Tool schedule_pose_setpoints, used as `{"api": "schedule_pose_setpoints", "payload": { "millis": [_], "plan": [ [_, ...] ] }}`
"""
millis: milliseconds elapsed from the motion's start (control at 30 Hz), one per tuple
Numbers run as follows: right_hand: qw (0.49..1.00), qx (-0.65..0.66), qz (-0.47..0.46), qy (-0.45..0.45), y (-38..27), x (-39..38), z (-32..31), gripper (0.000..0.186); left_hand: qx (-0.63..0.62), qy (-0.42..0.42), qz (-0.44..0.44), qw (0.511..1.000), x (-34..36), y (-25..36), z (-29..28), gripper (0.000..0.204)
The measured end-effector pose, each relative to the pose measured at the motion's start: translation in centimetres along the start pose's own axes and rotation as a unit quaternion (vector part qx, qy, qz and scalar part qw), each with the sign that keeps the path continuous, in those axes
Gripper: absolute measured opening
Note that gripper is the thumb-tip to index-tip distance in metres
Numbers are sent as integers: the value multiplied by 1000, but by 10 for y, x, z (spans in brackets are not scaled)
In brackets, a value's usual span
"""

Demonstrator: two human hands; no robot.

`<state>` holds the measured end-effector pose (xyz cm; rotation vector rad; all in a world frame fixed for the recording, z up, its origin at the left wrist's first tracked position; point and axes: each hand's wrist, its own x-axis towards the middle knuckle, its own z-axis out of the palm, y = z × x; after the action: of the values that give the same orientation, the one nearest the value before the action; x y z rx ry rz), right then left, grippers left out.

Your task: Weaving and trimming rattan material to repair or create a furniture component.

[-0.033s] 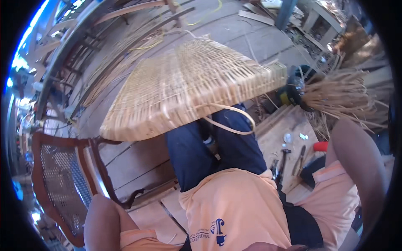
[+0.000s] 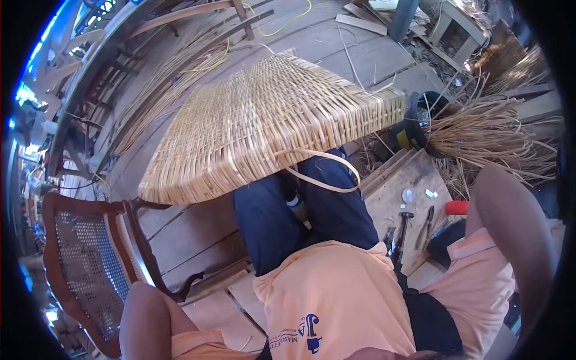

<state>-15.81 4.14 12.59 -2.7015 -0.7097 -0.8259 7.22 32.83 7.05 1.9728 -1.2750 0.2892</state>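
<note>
Neither of my hands is in view. My bent left arm [image 2: 147, 318] shows at the lower left, and my right arm [image 2: 519, 222] at the right. A large panel woven of straw-coloured cane [image 2: 252, 114] lies over my knees, its thick wrapped edge toward me. From that edge a loose flat cane strand [image 2: 336, 187] curls out in a loop above my dark trousers [image 2: 270, 222]. Close to my left arm stands a brown wooden chair [image 2: 51, 252] with a mesh cane back.
On a wooden board [image 2: 414, 180] at the right lie a hammer [image 2: 407, 225], pliers [image 2: 427, 225] and a red cylinder [image 2: 457, 207]. Behind them, a dark bucket [image 2: 429, 108] has a bundle of cane strands [image 2: 486, 132] by it. More strips lie on the plank floor [image 2: 180, 228] at the far left.
The whole view has shifted slightly, and the scene is sharper now. The panel and its loose strand keep their place over my knees.
</note>
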Motion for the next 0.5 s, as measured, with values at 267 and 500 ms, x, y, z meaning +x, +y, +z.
{"api": "schedule_pose_setpoints", "payload": {
  "millis": [267,500],
  "plan": [
    [999,-30,-16,40,4,-3,2,27,-26,47,14,998,-7,-3,2,28],
    [991,-53,-29,118,3,-22,-9,26,-66,109,62,990,-14,-6,-4,27]
  ]
}}
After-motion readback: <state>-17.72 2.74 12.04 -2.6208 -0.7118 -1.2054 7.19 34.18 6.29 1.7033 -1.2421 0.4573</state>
